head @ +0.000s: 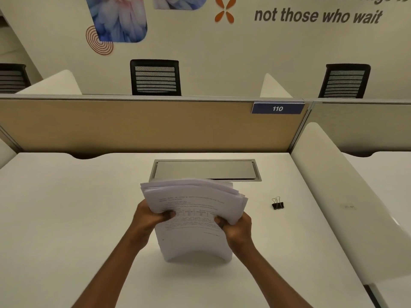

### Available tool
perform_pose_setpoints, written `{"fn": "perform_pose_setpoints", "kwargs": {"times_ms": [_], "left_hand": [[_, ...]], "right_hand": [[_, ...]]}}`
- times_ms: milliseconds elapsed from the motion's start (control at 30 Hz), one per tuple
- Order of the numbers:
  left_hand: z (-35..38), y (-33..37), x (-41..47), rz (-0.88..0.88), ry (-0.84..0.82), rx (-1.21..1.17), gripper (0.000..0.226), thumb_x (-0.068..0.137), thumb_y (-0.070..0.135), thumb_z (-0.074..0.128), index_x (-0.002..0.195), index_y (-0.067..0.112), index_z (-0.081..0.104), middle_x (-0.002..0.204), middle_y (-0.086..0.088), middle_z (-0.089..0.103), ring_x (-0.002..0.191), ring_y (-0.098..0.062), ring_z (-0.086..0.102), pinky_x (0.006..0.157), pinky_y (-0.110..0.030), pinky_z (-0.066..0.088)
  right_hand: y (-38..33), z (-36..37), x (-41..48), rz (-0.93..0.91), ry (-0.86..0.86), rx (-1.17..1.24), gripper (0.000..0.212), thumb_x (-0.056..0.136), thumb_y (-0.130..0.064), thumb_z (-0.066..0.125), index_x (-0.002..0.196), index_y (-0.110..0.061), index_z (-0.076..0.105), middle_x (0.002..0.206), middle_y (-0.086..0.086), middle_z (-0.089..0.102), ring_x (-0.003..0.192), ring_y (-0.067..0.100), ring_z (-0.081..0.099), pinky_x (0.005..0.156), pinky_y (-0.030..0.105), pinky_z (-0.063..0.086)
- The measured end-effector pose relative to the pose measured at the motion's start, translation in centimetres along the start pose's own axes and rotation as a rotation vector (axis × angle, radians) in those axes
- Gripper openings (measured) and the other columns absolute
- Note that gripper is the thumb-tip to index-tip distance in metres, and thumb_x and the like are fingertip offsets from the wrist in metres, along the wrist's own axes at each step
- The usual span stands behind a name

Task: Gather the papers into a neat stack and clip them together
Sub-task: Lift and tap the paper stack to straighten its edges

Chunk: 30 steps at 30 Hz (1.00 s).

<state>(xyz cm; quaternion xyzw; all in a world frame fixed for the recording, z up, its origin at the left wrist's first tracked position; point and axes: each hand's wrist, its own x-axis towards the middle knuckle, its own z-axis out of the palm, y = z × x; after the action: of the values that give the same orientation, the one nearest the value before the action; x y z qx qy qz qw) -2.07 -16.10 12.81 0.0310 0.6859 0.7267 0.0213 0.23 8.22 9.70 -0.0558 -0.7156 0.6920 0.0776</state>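
Note:
A stack of printed white papers (193,221) stands on its lower edge on the white desk (66,218), bowed and with its top edges fanned unevenly. My left hand (149,216) grips the stack's left side, thumb on the front sheet. My right hand (236,226) grips its right side the same way. A black binder clip (277,203) with silver handles lies on the desk, apart from the papers, to the right of my right hand.
A metal cable-tray lid (204,170) is set into the desk just behind the papers. A tan partition (144,125) closes the back; a white divider (338,185) runs along the right side. Black chairs stand beyond the partition.

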Motion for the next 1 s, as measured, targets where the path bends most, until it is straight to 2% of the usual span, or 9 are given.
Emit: {"fn": "perform_pose_setpoints", "kwargs": {"times_ms": [133, 200, 300, 367, 433, 633, 767, 900, 1000], "left_hand": [[0.5, -1.0, -0.3, -0.098, -0.015, 0.017, 0.065, 0.040, 0.037, 0.092, 0.099, 0.019, 0.073, 0.101, -0.010, 0.075, 0.095, -0.027, 0.071, 0.074, -0.032, 0.059], [0.8, -1.0, -0.2, -0.112, 0.011, 0.055, 0.058, 0.042, 0.039, 0.090, 0.095, 0.025, 0.074, 0.098, -0.004, 0.076, 0.093, -0.024, 0.071, 0.075, -0.033, 0.058], [1.3, -0.8, -0.5, -0.089, 0.083, 0.088, 0.035, 0.052, 0.036, 0.084, 0.085, 0.042, 0.074, 0.092, 0.006, 0.076, 0.087, -0.017, 0.071, 0.074, -0.034, 0.058], [1.6, -1.0, -0.5, -0.069, 0.124, 0.101, 0.029, 0.058, 0.030, 0.082, 0.081, 0.045, 0.074, 0.089, 0.009, 0.076, 0.084, -0.014, 0.072, 0.073, -0.034, 0.058], [1.9, -1.2, -0.6, -0.068, 0.166, 0.070, 0.027, 0.057, 0.029, 0.082, 0.080, 0.040, 0.075, 0.088, 0.007, 0.077, 0.083, -0.015, 0.072, 0.073, -0.036, 0.058], [2.6, -2.0, -1.0, -0.102, 0.195, -0.014, 0.051, 0.047, 0.039, 0.084, 0.094, 0.023, 0.074, 0.095, -0.004, 0.077, 0.090, -0.025, 0.072, 0.077, -0.040, 0.059], [2.6, -1.8, -0.8, -0.109, 0.204, -0.020, 0.044, 0.047, 0.038, 0.085, 0.088, 0.027, 0.075, 0.094, -0.002, 0.077, 0.088, -0.023, 0.072, 0.077, -0.040, 0.058], [2.7, -1.7, -0.9, -0.070, 0.226, -0.049, 0.048, 0.045, 0.033, 0.086, 0.091, 0.026, 0.072, 0.094, -0.003, 0.076, 0.088, -0.022, 0.071, 0.077, -0.042, 0.058], [2.8, -1.7, -0.8, -0.037, 0.224, -0.076, 0.060, 0.042, 0.038, 0.090, 0.097, 0.026, 0.068, 0.094, -0.006, 0.074, 0.090, -0.025, 0.069, 0.073, -0.042, 0.059]], "right_hand": [[0.6, -0.1, -0.2, -0.016, -0.031, -0.025, 0.027, 0.067, -0.016, 0.073, 0.091, -0.027, 0.066, 0.089, 0.000, 0.074, 0.085, 0.018, 0.071, 0.068, 0.030, 0.059], [0.7, -0.1, 0.0, -0.015, -0.028, -0.031, 0.023, 0.069, -0.018, 0.073, 0.089, -0.026, 0.067, 0.085, -0.002, 0.075, 0.084, 0.020, 0.071, 0.069, 0.035, 0.060], [0.6, 0.0, -0.1, -0.027, -0.011, 0.009, 0.021, 0.068, -0.017, 0.071, 0.087, -0.025, 0.067, 0.080, -0.011, 0.075, 0.080, 0.013, 0.071, 0.065, 0.025, 0.058], [0.6, -0.2, -0.1, -0.035, -0.011, 0.014, 0.022, 0.068, -0.015, 0.070, 0.087, -0.024, 0.067, 0.080, -0.016, 0.075, 0.080, 0.009, 0.071, 0.064, 0.020, 0.056], [0.7, -0.3, -0.2, -0.045, -0.013, 0.013, 0.022, 0.069, -0.015, 0.070, 0.089, -0.024, 0.067, 0.082, -0.017, 0.075, 0.082, 0.008, 0.071, 0.064, 0.019, 0.057], [1.6, -0.6, -0.3, -0.069, -0.034, 0.023, 0.026, 0.068, -0.026, 0.073, 0.094, -0.026, 0.068, 0.089, -0.002, 0.076, 0.088, 0.023, 0.071, 0.072, 0.040, 0.061], [0.5, -0.9, -0.1, -0.110, -0.060, 0.138, 0.036, 0.065, -0.033, 0.070, 0.098, -0.017, 0.065, 0.091, -0.007, 0.076, 0.085, 0.017, 0.071, 0.065, 0.026, 0.057], [-2.0, -1.1, 0.6, -0.225, -0.047, 0.211, 0.050, 0.075, -0.040, 0.058, 0.106, -0.001, 0.059, 0.088, -0.001, 0.072, 0.080, 0.017, 0.068, 0.061, 0.028, 0.056], [-3.6, -1.1, 1.4, -0.293, -0.031, 0.210, 0.056, 0.080, -0.044, 0.050, 0.102, 0.007, 0.057, 0.082, -0.009, 0.069, 0.074, 0.009, 0.065, 0.058, 0.022, 0.053]]}}
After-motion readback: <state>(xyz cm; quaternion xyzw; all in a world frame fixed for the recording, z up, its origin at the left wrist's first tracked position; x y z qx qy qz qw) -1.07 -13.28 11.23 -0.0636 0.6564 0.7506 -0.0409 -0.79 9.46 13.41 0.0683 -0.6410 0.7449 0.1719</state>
